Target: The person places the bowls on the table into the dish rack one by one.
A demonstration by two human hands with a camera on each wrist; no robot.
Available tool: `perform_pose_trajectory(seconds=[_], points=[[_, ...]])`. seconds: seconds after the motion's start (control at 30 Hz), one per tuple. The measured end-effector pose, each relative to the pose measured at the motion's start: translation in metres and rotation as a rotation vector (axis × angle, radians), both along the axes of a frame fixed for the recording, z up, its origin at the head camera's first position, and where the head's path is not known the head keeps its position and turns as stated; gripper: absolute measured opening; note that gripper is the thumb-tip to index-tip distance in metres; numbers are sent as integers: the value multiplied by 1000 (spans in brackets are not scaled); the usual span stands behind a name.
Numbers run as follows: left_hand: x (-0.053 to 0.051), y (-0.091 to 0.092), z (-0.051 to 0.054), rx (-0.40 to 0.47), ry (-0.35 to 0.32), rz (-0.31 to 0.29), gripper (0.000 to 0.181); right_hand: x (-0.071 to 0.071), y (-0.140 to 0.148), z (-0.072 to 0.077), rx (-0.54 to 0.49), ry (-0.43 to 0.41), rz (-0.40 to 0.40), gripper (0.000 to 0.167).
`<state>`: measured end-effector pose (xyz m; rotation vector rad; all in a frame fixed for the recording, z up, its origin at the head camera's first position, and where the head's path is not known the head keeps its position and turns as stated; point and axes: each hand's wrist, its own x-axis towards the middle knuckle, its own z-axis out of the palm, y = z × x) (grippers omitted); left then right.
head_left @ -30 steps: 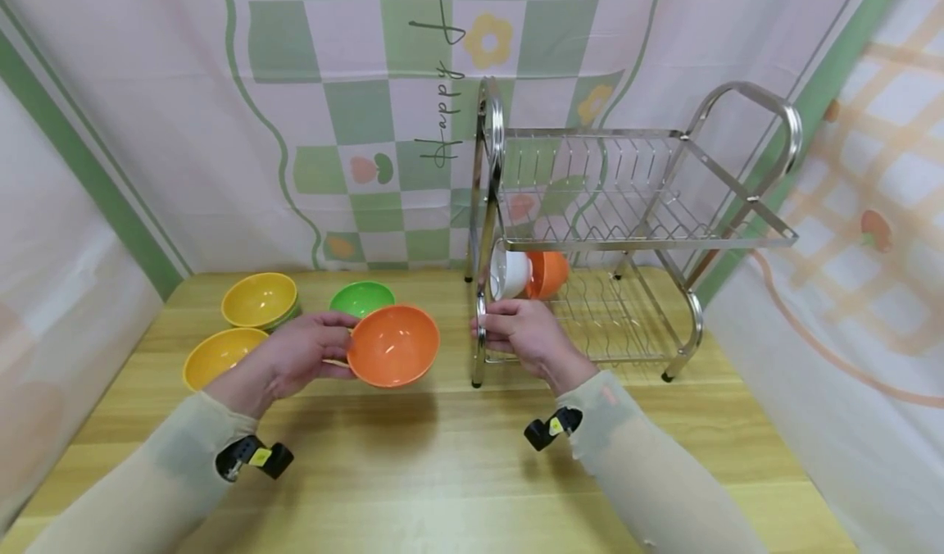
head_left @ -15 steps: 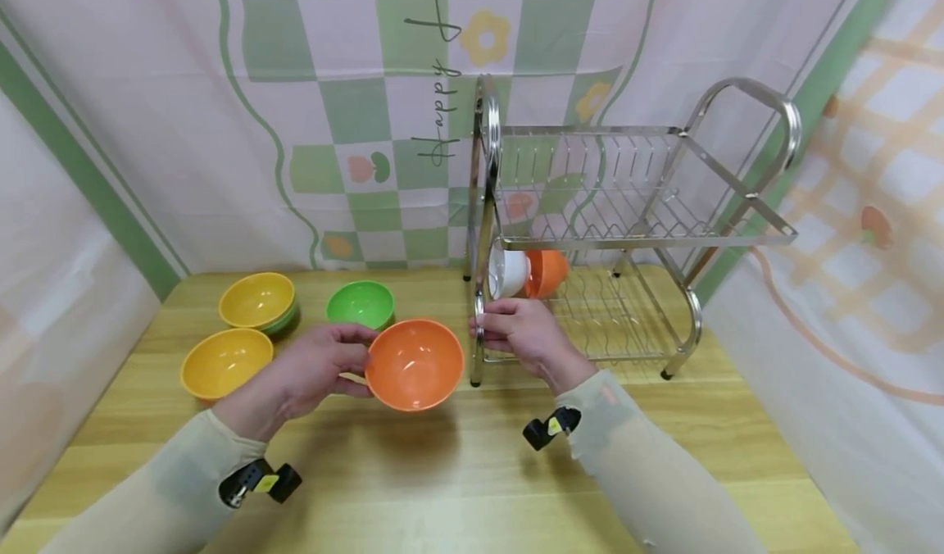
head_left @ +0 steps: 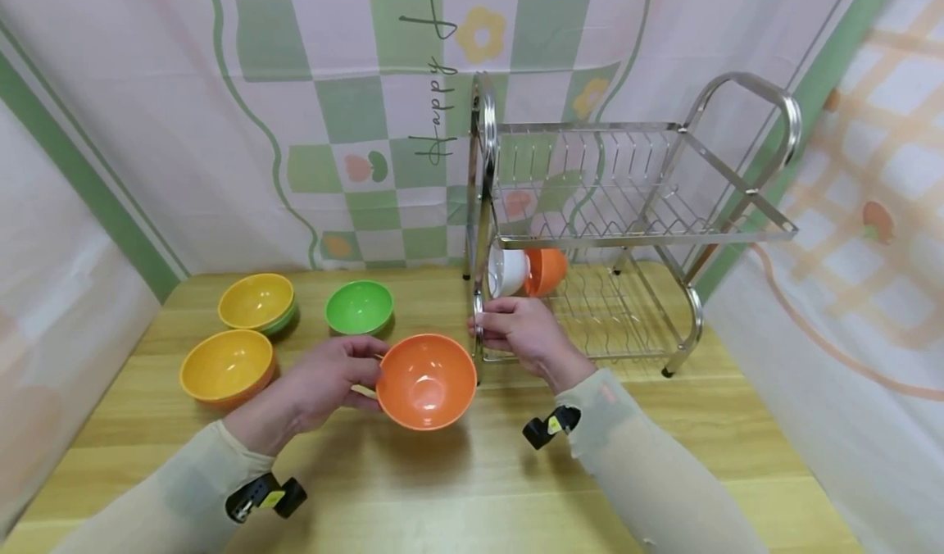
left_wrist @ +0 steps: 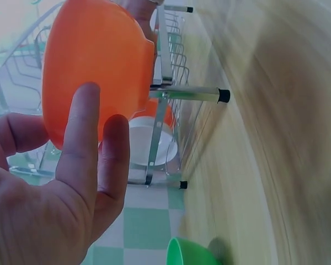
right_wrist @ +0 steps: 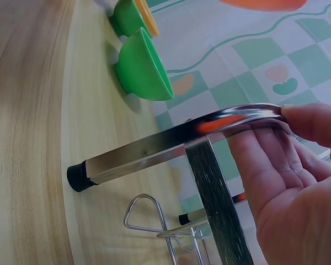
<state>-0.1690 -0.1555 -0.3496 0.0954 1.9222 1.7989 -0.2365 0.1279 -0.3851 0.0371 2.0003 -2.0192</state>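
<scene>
In the head view my left hand (head_left: 328, 380) holds an orange bowl (head_left: 427, 382) by its left side, above the table and left of the metal rack (head_left: 634, 241). The left wrist view shows the fingers (left_wrist: 80, 143) against the outside of that bowl (left_wrist: 96, 66), with the thumb at its rim. My right hand (head_left: 527, 333) grips the rack's front left post; in the right wrist view, thumb and fingers (right_wrist: 265, 160) wrap the bent metal tube (right_wrist: 149, 146). Inside the lower tier, a white bowl (head_left: 509, 271) and an orange bowl (head_left: 547, 272) stand on their sides.
A green bowl (head_left: 360, 307) sits behind my left hand. Further left are a yellow bowl (head_left: 256, 301) stacked on a green one (head_left: 283, 321), and another yellow bowl (head_left: 227, 365) stacked on an orange one. A patterned cloth (head_left: 347, 111) hangs behind the wooden table (head_left: 472, 488).
My left hand has moved right and toward the table's front with the orange bowl, whose inside now faces further upward. The right hand has kept its grip on the post.
</scene>
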Motion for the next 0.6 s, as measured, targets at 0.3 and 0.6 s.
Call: perform_pose_trajectory(seconds=[0.3, 0.6], points=[[2, 4, -2, 8, -1, 3, 44, -1, 0, 1, -2, -5, -7, 27], [3, 5, -7, -9, -20, 25, 44, 0, -1, 0, -3, -6, -1, 29]])
